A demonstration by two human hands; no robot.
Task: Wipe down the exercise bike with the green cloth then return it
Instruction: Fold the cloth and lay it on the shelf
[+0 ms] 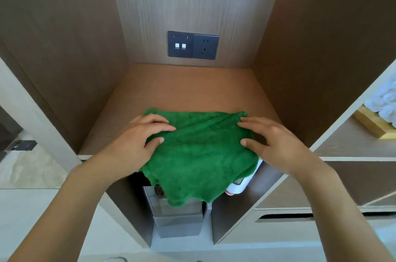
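The green cloth lies spread on the wooden shelf of a cabinet niche, its near half hanging over the shelf's front edge. My left hand grips the cloth's left edge, fingers on top and thumb curled against it. My right hand holds the right edge the same way, fingers over the top corner and thumb at the side. The exercise bike is not in view.
A dark switch and socket plate sits on the niche's back wall. Below the shelf stand a grey bin and a white bottle, partly hidden by the cloth. White towels on a wooden tray occupy the right shelf.
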